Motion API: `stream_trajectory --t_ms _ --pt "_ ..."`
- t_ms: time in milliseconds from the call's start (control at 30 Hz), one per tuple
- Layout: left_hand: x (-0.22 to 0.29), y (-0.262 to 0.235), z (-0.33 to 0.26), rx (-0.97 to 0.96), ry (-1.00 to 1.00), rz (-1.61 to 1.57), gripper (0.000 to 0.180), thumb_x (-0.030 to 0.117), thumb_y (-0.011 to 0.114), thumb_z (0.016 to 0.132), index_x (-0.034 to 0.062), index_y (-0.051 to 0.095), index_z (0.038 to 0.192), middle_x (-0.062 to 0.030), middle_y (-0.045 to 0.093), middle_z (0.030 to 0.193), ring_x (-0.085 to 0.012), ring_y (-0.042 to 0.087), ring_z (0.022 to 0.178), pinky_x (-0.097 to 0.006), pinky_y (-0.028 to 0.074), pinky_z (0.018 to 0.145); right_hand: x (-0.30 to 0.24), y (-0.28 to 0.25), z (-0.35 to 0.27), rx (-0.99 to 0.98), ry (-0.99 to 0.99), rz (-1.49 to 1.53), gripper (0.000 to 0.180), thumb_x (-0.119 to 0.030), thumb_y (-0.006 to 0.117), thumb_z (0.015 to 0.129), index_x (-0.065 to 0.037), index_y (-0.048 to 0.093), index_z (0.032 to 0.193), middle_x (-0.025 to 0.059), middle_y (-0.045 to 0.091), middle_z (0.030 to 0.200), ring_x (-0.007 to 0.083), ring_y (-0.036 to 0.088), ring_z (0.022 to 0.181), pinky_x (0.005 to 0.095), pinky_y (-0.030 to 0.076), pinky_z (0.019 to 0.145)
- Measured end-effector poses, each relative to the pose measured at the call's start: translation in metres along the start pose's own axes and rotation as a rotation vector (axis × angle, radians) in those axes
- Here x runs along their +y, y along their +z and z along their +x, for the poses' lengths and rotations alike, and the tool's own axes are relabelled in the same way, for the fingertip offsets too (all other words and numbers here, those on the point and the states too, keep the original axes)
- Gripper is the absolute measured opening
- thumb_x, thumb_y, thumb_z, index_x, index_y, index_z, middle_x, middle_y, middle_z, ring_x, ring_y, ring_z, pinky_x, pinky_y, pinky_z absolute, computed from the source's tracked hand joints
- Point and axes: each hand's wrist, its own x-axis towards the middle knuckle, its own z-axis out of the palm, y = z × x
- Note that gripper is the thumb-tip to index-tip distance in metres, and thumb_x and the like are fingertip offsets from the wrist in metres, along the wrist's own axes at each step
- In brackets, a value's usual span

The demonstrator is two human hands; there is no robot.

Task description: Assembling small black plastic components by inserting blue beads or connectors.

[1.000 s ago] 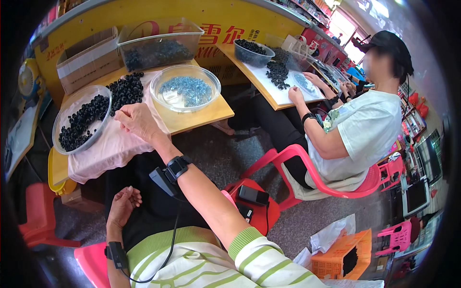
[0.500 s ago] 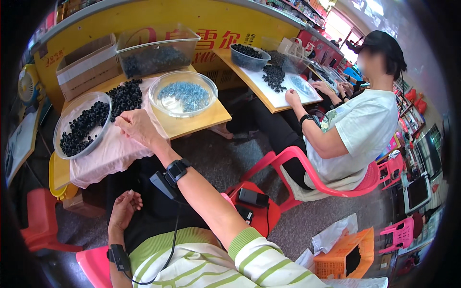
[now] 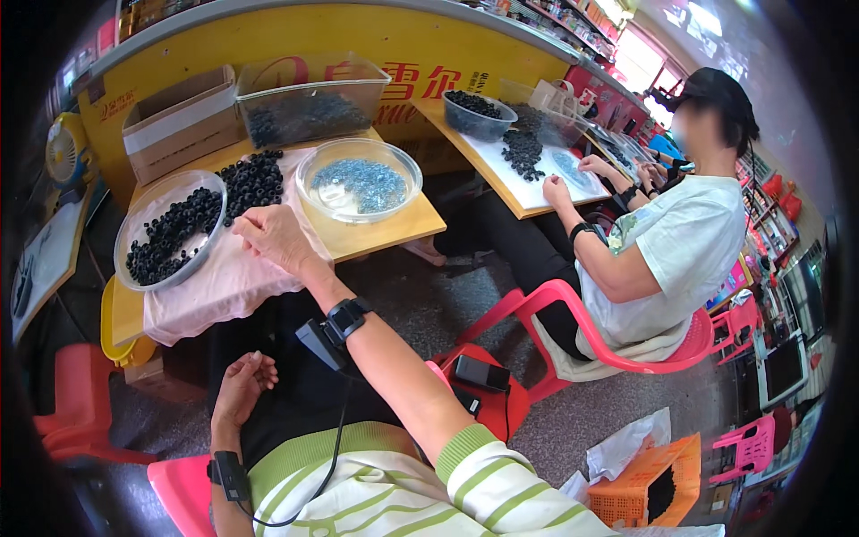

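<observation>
Over the near side of the table, my right hand [image 3: 279,240] is closed, thumb and fingers pinched together. Whatever is between the fingertips is too small or hidden to make out. Just beyond it lies a heap of small black ring-like pieces [image 3: 259,179] on a pale pink cloth [image 3: 210,309]. To its left a clear round tub [image 3: 215,249] leans, holding more black pieces. A second clear round tub [image 3: 407,192] with small bluish transparent pieces [image 3: 367,183] stands to the right. Down in my lap rests my left hand [image 3: 243,387], palm up, fingers loosely curled, nothing visible in it.
Behind the tubs stand a cardboard box [image 3: 183,125] and a clear bin [image 3: 313,85]. A co-worker [image 3: 671,233] sits at the right on a pink chair [image 3: 617,358], by another table [image 3: 501,183]. Low at the right are a red stool [image 3: 501,412] and an orange crate [image 3: 622,501].
The whole scene has slid a little to the right in the picture. My right hand stays pinched beside the black heap, and my left hand keeps its place in my lap.
</observation>
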Motion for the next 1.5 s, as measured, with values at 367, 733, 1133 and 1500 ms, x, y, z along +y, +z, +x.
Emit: stream_trajectory --t_ms 367,733,1133,1500 --pt "-0.004 -0.001 0.004 -0.027 -0.015 -0.009 0.027 0.026 0.056 0.099 0.0012 0.064 0.094 -0.0083 0.065 0.083 -0.0171 0.063 0.074 -0.028 0.049 0.067 -0.002 -0.003 -0.004 -0.002 0.019 0.034 0.030 -0.024 0.061 0.088 0.002 0.068 0.075 0.0076 0.064 0.060 0.0112 0.059 0.051 0.0254 0.049 0.050" --pt "-0.006 -0.009 0.004 -0.041 -0.031 -0.033 0.025 0.025 0.056 0.099 0.0013 0.064 0.097 -0.0074 0.065 0.086 -0.0167 0.063 0.078 -0.028 0.050 0.069 0.000 0.002 0.000 0.015 0.005 -0.037 0.032 -0.029 0.058 0.090 -0.001 0.069 0.078 0.0086 0.064 0.058 0.0148 0.062 0.050 0.0287 0.051 0.052" --pt "0.011 0.004 -0.011 -0.099 0.074 0.059 0.023 0.027 0.058 0.098 0.0051 0.064 0.101 -0.0035 0.064 0.089 -0.0121 0.062 0.080 -0.025 0.049 0.072 -0.013 0.000 0.000 0.134 0.087 0.041 0.024 -0.022 0.061 0.091 -0.001 0.071 0.087 0.0056 0.065 0.065 0.0086 0.058 0.052 0.0249 0.047 0.049" --pt "0.072 0.028 -0.021 -0.019 0.272 0.074 0.021 0.025 0.055 0.099 0.0064 0.065 0.102 -0.0002 0.063 0.086 -0.0071 0.059 0.077 -0.022 0.047 0.069 0.004 0.018 0.028 0.064 -0.084 -0.295 0.018 -0.009 0.075 0.071 0.000 0.068 0.084 0.0123 0.065 0.076 0.0218 0.064 0.068 0.0320 0.052 0.066"
